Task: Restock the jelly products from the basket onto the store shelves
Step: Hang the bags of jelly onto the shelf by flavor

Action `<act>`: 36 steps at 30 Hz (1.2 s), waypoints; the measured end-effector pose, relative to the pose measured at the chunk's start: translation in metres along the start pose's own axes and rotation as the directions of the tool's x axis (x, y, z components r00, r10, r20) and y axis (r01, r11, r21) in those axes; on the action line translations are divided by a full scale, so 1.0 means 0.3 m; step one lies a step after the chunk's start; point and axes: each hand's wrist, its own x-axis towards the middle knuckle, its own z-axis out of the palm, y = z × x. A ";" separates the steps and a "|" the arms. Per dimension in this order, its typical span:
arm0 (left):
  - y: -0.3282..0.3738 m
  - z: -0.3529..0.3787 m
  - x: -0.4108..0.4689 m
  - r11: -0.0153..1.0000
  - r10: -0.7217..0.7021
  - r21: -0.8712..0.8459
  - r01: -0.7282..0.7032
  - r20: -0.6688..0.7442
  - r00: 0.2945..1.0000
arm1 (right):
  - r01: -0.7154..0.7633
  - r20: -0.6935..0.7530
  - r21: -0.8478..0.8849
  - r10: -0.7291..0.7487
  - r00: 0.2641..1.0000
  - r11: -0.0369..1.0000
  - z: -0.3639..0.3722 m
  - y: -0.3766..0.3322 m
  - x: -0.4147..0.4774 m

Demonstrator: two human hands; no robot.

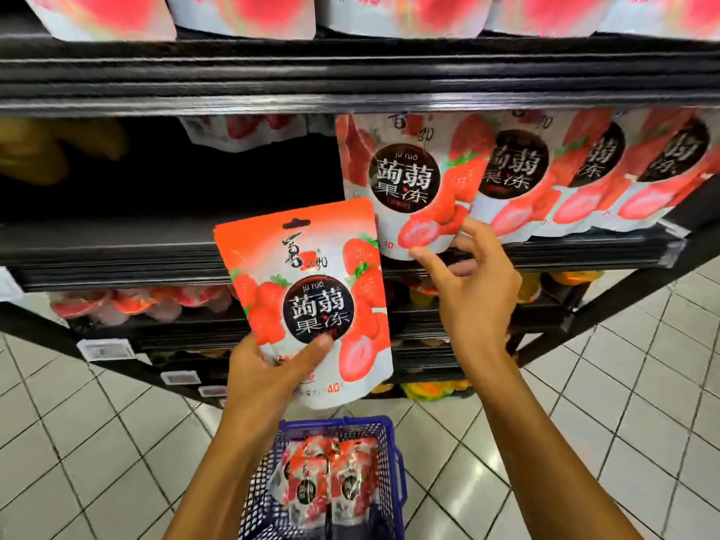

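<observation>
The top-shelf pouches [249,13] are cut off by the upper edge; the basket [385,454] runs off the bottom; price tags [103,349] are unreadably blurred.

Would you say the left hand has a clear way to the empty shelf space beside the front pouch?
Probably yes: the left hand, holding a pouch, is below that shelf space with nothing between; the right hand is at the front pouch.
</observation>
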 end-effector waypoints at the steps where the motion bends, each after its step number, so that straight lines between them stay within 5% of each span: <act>1: 0.004 -0.004 0.013 1.000 0.011 0.013 -0.011 -0.006 1.000 | -0.003 0.000 -0.018 0.003 1.000 1.000 0.014 -0.003 0.004; 10: 0.032 0.006 0.074 0.997 0.072 -0.004 -0.072 -0.026 0.997 | 0.002 -0.032 -0.090 -0.005 0.999 0.996 0.040 -0.015 0.009; 17: 0.078 0.023 0.092 0.994 0.104 -0.042 -0.102 0.055 0.993 | 0.047 -0.069 0.082 -0.041 0.997 0.996 -0.009 -0.028 -0.012; 20: 0.116 0.024 0.107 0.992 0.127 -0.024 -0.125 0.118 0.985 | 0.012 0.225 0.211 -0.060 0.972 0.977 -0.020 -0.062 -0.062; 23: 0.150 0.034 0.121 0.989 0.147 -0.042 -0.142 0.166 0.975 | -0.176 0.579 0.334 -0.054 0.813 0.926 0.004 -0.092 -0.108; 28: 0.174 0.045 0.120 0.954 0.286 0.078 -0.291 0.070 0.956 | -0.210 0.456 0.490 -0.043 0.889 0.846 0.044 -0.129 -0.113; 31: 0.152 0.044 0.086 0.798 0.532 0.378 -0.470 -0.074 0.844 | -0.195 0.360 0.537 -0.014 0.933 0.821 0.083 -0.159 -0.098; 33: 0.130 0.056 0.065 0.660 0.619 0.550 -0.512 -0.012 0.785 | -0.136 0.290 0.529 -0.028 0.956 0.838 0.112 -0.181 -0.083; 36: 0.087 0.076 0.068 0.592 0.558 0.649 -0.477 0.097 0.824 | -0.072 0.209 0.533 -0.049 0.977 0.843 0.165 -0.210 -0.066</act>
